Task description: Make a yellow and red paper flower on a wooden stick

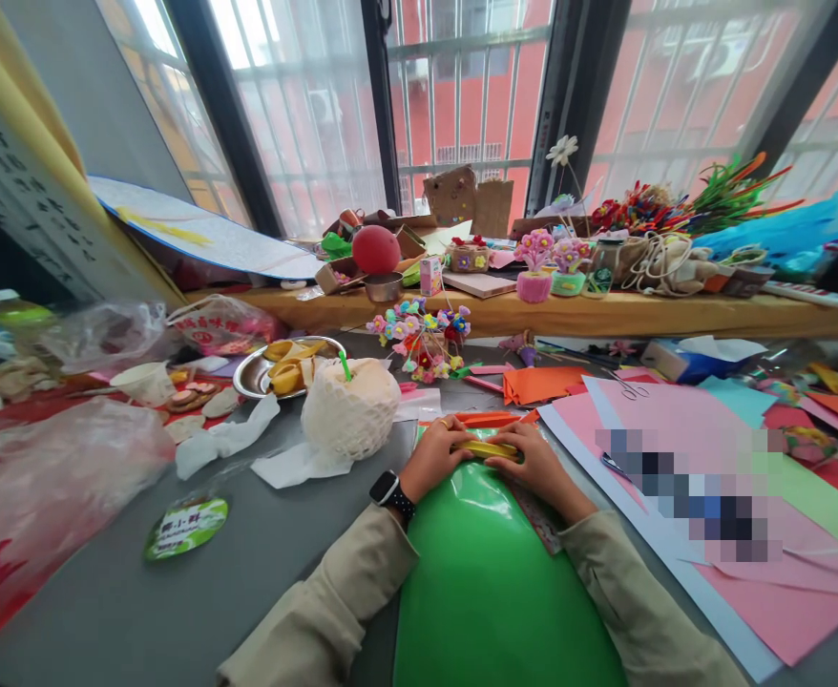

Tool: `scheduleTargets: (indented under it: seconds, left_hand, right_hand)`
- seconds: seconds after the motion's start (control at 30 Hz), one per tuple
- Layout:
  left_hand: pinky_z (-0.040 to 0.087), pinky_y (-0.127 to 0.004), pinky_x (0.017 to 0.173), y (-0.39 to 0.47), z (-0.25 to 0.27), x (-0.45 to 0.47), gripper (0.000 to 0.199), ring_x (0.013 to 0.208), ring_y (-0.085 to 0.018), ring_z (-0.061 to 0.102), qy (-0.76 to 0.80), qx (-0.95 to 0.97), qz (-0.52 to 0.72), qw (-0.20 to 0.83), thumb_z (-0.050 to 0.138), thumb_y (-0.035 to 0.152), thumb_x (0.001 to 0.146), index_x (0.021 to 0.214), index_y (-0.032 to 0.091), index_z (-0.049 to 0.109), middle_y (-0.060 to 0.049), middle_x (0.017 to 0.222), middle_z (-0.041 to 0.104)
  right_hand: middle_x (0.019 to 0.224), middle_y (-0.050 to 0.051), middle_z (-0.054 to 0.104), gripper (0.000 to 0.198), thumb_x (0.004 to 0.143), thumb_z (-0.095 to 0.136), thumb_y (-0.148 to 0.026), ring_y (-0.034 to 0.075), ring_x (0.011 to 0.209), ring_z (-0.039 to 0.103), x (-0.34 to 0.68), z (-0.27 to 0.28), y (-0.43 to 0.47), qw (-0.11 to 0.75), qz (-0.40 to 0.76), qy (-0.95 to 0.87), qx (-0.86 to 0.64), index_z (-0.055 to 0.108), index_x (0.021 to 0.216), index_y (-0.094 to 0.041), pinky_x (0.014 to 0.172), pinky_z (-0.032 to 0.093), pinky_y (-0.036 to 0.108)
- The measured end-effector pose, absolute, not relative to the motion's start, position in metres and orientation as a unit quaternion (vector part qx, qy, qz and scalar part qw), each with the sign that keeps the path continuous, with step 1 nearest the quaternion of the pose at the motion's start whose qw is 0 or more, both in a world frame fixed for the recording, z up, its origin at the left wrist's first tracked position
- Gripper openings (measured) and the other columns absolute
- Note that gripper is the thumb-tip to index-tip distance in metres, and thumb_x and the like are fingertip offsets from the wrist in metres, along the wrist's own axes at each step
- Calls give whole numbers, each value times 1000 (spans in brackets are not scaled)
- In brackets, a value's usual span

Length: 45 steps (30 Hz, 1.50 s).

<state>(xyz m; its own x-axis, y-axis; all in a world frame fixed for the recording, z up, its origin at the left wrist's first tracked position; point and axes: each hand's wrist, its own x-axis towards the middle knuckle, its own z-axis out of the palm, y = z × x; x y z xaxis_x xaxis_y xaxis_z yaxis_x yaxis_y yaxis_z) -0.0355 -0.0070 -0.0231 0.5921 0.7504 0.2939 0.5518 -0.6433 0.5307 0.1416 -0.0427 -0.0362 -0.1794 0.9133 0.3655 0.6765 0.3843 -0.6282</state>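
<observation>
My left hand (434,462) and my right hand (535,468) meet at the far end of a glossy green sheet (497,582). Between them lies a narrow yellow strip (489,448), which looks folded. The fingers of both hands are closed on its two ends; the thumbs are close to its near edge. A dark smartwatch (392,492) is on my left wrist. Just beyond my fingers are orange paper pieces (487,418). To the left of my left hand stands a coconut (353,408) in white foam netting, with a green straw in it.
A metal bowl (245,376) with banana peels sits behind the coconut. Pink paper (784,611) and scissors (632,386) lie on the right. Plastic bags (68,487) and a green label (187,528) occupy the left. Craft flowers (423,334) stand ahead, below a crowded windowsill (282,310).
</observation>
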Motion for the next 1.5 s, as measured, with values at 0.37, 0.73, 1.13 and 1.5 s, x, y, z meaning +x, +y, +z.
scheduleTargets:
  seconds: [0.37,0.73,1.13,1.5]
  left_hand:
    - [35,-29,84,-7,-23,-38,29,91,-16,46,350,876,247,221,55,20,67,96,17,56,-6,97,53]
    - [38,-26,74,-8,-3,-47,14,79,-14,49,395,854,277,193,51,17,69,78,19,62,-3,79,55]
    - [37,-24,69,-1,0,-43,11,76,-14,48,379,899,185,119,49,12,67,74,17,56,-3,81,53]
    - [35,-27,82,-9,-13,-44,25,90,-17,45,343,907,196,148,54,25,68,93,18,55,-6,97,51]
  right_hand:
    - [77,6,55,21,72,51,-29,17,74,50,139,-36,-40,345,158,-756,-533,64,86,-20,69,40,30]
    - [78,6,56,21,71,52,-31,17,74,50,141,-42,-37,351,176,-751,-530,64,86,-22,68,40,30]
    - [79,5,55,25,72,50,-33,16,75,50,139,-40,-40,335,139,-769,-527,63,89,-21,69,40,28]
    - [78,4,54,22,73,49,-32,15,73,49,138,-37,-41,311,89,-793,-517,64,86,-21,65,38,26]
